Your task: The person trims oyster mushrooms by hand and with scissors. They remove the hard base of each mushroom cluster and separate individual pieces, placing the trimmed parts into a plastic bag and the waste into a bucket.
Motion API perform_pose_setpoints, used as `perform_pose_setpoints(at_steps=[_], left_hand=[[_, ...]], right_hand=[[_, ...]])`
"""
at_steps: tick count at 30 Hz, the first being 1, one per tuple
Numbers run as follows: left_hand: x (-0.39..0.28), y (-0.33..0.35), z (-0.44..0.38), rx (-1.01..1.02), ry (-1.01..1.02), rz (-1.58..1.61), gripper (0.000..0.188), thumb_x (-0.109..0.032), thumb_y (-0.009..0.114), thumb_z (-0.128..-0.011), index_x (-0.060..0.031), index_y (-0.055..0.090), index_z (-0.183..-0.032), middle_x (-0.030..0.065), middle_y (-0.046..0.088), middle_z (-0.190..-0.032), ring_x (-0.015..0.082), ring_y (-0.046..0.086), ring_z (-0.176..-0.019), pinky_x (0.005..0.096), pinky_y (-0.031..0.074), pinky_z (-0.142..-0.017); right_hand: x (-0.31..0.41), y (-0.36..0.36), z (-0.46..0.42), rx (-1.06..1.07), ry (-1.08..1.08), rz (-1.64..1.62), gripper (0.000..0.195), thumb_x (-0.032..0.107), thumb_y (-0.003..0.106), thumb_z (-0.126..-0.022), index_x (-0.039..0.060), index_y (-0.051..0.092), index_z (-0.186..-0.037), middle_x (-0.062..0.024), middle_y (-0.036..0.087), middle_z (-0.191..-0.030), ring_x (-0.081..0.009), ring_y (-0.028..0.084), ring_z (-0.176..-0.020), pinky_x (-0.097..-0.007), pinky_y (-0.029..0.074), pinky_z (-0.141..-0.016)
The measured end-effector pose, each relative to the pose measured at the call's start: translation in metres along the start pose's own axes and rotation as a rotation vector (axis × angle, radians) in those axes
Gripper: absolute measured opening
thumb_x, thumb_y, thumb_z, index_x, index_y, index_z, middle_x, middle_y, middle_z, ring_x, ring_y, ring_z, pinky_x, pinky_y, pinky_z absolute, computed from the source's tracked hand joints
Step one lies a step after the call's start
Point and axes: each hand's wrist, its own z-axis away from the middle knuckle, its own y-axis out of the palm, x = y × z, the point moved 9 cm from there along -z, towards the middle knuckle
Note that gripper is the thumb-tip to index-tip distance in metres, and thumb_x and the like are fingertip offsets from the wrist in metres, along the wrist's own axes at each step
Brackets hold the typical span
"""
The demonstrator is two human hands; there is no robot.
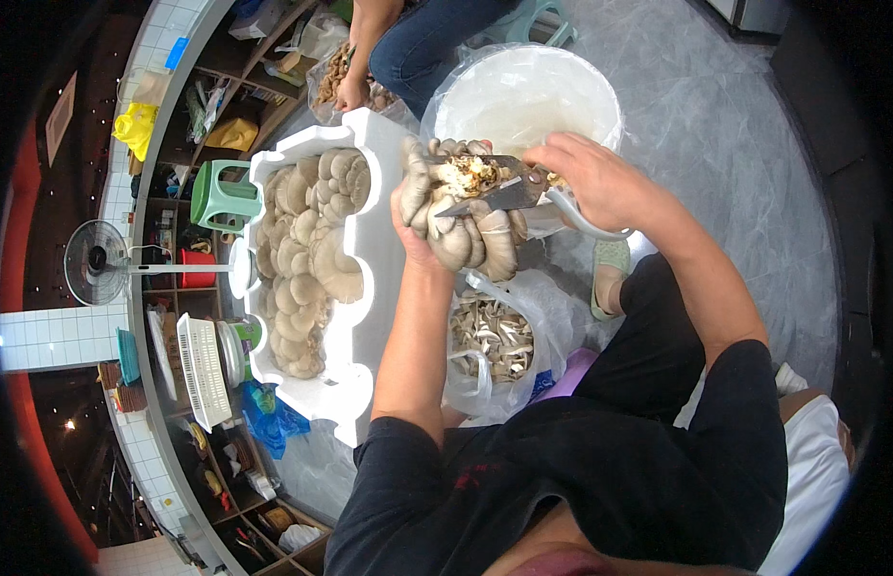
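My left hand (412, 243) holds up a large cluster of grey oyster mushrooms (455, 247), its pale cut base turned upward. A pair of kitchen scissors (517, 197) is in my right hand (606, 186), which grips the grey handle. The two blades are spread apart, one on either side of the cluster's base. Below this, a clear plastic bag (554, 302) holds torn or cut mushroom pieces (492, 338). On the left stands a white foam box (385, 155), with whole oyster mushroom clusters (302, 245) inside.
A plastic-lined white bucket (522, 90) stands just beyond my hands. At the top, another person's hand (353, 93) reaches into a bag of brownish mushrooms (333, 75). Green stools (227, 193), a fan (97, 261) and open shelves line the left. Someone in white sits at lower right.
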Motion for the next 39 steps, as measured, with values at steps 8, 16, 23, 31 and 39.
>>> perform_pose_setpoints(at_steps=[8,16,23,31,39], left_hand=[[0.025,-0.015,-0.009,0.01,-0.139,0.123,0.042,-0.039,0.031,-0.095,-0.0075,0.052,-0.115,0.0117,0.056,-0.118,0.0179,0.053,-0.104,0.0315,0.039,-0.096],[0.04,-0.037,-0.016,-0.065,-0.08,0.098,0.036,-0.032,0.04,-0.088,-0.005,0.055,-0.108,0.0087,0.06,-0.104,0.0193,0.056,-0.095,0.0352,0.043,-0.09],[0.038,-0.034,-0.016,-0.077,-0.095,0.126,0.038,-0.033,0.039,-0.089,-0.0033,0.054,-0.107,0.0102,0.059,-0.104,0.0209,0.055,-0.095,0.0353,0.043,-0.089],[0.037,-0.034,-0.021,-0.032,-0.115,0.191,0.041,-0.036,0.038,-0.09,-0.0013,0.053,-0.106,0.0119,0.059,-0.102,0.0218,0.055,-0.094,0.0352,0.044,-0.087],[0.045,-0.015,-0.023,0.138,-0.084,-0.226,0.036,-0.037,0.05,-0.088,-0.0092,0.055,-0.11,0.0044,0.061,-0.103,0.0178,0.052,-0.104,0.0365,0.036,-0.097]], right_hand=[[-0.018,0.004,0.007,-0.056,0.076,0.007,0.029,0.013,0.056,-0.079,0.0094,0.052,-0.107,-0.0166,0.056,-0.091,-0.0349,0.057,-0.086,-0.0414,0.047,-0.075],[-0.029,0.007,0.017,-0.115,0.086,-0.029,0.029,0.008,0.059,-0.076,0.006,0.054,-0.105,-0.0174,0.061,-0.094,-0.0353,0.06,-0.083,-0.04,0.049,-0.071],[-0.041,0.016,0.02,-0.134,0.083,0.003,0.023,0.009,0.059,-0.077,0.0073,0.054,-0.099,-0.0163,0.062,-0.083,-0.0349,0.062,-0.073,-0.0396,0.05,-0.064],[-0.044,0.013,0.02,-0.096,0.127,0.042,0.02,0.01,0.057,-0.078,0.009,0.054,-0.098,-0.0175,0.062,-0.075,-0.0359,0.061,-0.069,-0.041,0.049,-0.06],[-0.051,-0.007,0.021,-0.288,0.178,-0.112,0.02,0.019,0.064,-0.079,0.0063,0.055,-0.093,-0.0165,0.062,-0.074,-0.0308,0.063,-0.066,-0.0367,0.049,-0.06]])
